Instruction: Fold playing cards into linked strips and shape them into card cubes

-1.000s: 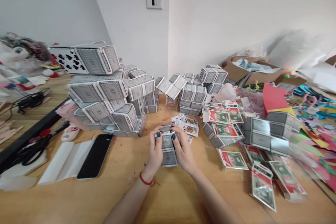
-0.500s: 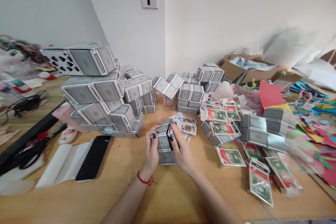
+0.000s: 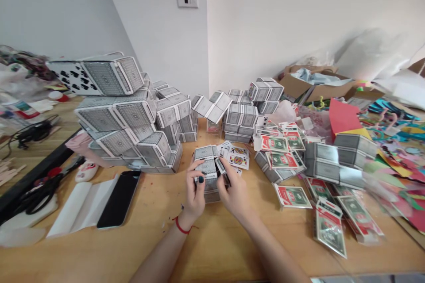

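In front of me on the table is a block of folded playing cards (image 3: 205,168), grey patterned backs outward. My left hand (image 3: 193,194) is closed round its left side, thumb on the near face. My right hand (image 3: 234,190) grips the right side, where a folded playing card (image 3: 220,166) stands out at an angle under the fingers. Part of that card is hidden by the hand. Just behind the block, several loose playing cards (image 3: 239,160) lie face up, spread over one another.
A tall stack of card blocks (image 3: 134,115) rises on the left, and smaller card blocks (image 3: 241,117) stand behind. Red and green card packs (image 3: 292,196) lie on the right. A black phone (image 3: 118,201), white paper (image 3: 78,208) and scissors (image 3: 40,192) are at left.
The block has tilted, so more of its top shows. My right fingers have shifted on the folded card, which now leans outward. My left hand has moved slightly right and down.
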A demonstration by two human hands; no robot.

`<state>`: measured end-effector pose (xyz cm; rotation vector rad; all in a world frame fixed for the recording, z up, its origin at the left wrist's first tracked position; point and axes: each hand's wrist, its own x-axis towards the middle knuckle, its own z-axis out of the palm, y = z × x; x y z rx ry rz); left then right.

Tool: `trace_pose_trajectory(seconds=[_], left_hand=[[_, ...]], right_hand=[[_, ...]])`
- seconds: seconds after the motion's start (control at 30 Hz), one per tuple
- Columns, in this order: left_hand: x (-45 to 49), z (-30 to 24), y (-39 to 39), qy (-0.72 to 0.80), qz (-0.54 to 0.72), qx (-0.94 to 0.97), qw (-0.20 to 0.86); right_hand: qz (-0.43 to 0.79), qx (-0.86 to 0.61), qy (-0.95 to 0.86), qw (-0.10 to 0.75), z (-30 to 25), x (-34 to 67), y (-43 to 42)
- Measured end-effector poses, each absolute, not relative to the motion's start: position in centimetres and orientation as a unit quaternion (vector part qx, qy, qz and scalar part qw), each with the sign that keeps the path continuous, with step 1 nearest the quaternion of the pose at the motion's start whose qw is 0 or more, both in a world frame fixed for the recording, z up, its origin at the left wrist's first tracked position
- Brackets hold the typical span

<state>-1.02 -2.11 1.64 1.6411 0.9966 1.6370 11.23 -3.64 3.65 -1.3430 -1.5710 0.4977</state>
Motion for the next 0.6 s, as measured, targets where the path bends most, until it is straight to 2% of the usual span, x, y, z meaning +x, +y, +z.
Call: trace_pose_trajectory(seconds=[0.6], left_hand=[[-1.25,0.79,-1.93,0.368,0.632,0.607,0.312]], right_hand=[[-0.023,-0.537,-0.681,0.498,2.86,11.44,-3.17]])
